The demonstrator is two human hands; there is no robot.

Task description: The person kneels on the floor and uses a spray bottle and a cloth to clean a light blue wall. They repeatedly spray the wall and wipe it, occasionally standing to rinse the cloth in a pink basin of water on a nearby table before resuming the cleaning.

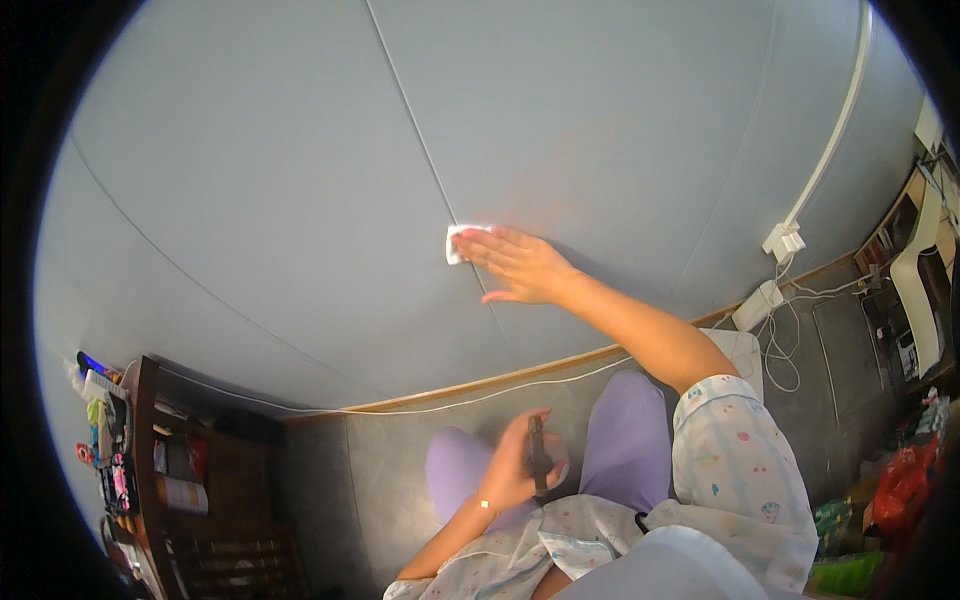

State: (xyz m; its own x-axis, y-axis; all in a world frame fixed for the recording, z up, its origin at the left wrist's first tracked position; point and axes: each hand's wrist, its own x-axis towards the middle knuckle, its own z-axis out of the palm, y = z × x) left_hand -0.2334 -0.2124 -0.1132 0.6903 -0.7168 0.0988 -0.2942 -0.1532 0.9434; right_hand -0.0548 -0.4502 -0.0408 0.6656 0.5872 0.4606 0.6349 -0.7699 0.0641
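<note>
My right hand [517, 262] lies flat with its fingers stretched, pressing a white cloth or tissue [453, 251] against the grey-blue wall [300, 150], over a thin vertical seam. Faint reddish marks [570, 180] show on the wall above that hand. Low over my lap, my left hand [517, 465] grips a dark object [537, 454] with a clear, rounded part; it may be a bottle, but its kind is not plain. The fingers partly cover it.
A dark wooden shelf [146, 450] with assorted items stands at left. A white cable [465, 407] runs along the wall's foot. At right are a wall socket [784, 240], a power strip [757, 305] with tangled cords, a white chair [916, 300] and red plastic bags [904, 476].
</note>
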